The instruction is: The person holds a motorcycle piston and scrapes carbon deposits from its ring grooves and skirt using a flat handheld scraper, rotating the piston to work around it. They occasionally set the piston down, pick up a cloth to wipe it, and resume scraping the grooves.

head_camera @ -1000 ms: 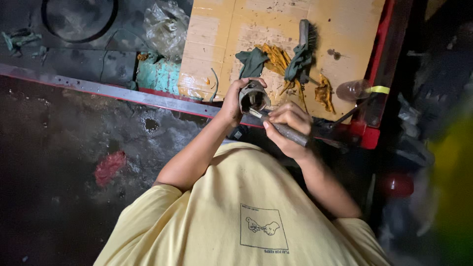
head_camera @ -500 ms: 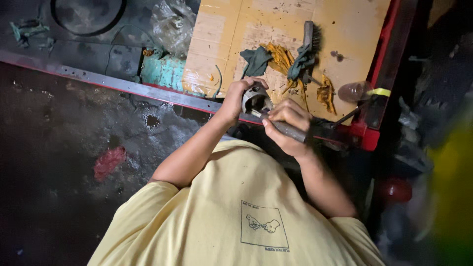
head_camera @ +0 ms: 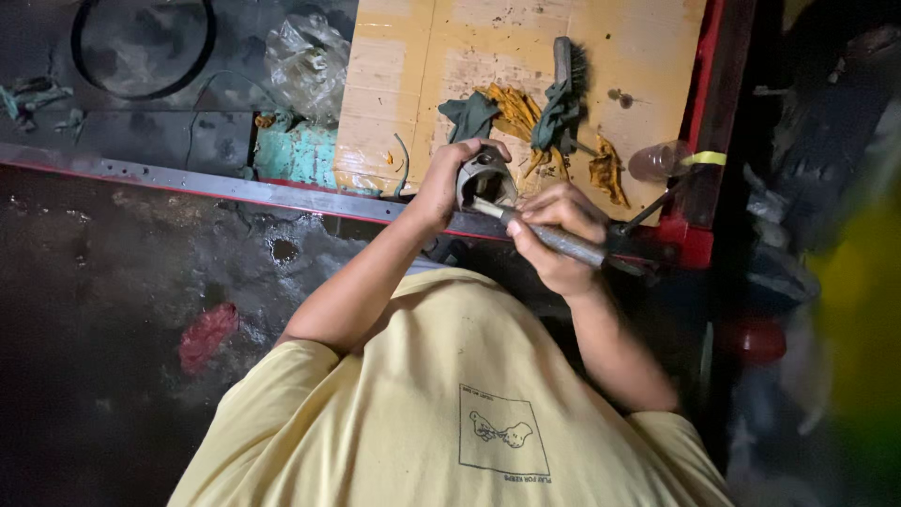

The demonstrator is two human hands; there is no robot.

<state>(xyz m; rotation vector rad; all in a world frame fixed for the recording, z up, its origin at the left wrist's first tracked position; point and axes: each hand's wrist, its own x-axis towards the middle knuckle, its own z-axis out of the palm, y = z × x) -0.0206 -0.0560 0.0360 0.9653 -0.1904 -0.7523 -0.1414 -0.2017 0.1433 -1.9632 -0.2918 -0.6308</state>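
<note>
My left hand grips a round grey metal part, a hollow ring-like piece, held over the near edge of a cardboard sheet. My right hand is closed around the grey handle of a long tool. The tool's pale tip pokes into the opening of the metal part. Both hands are close together, just above my yellow shirt.
On the cardboard lie a green rag, a dark brush, orange-brown scraps and a clear plastic bottle. A red metal frame borders it at right. A black ring and crumpled plastic lie at left, above the dark floor.
The camera view has shifted slightly. Both hands keep their hold, with the tool tip staying in the metal part's opening.
</note>
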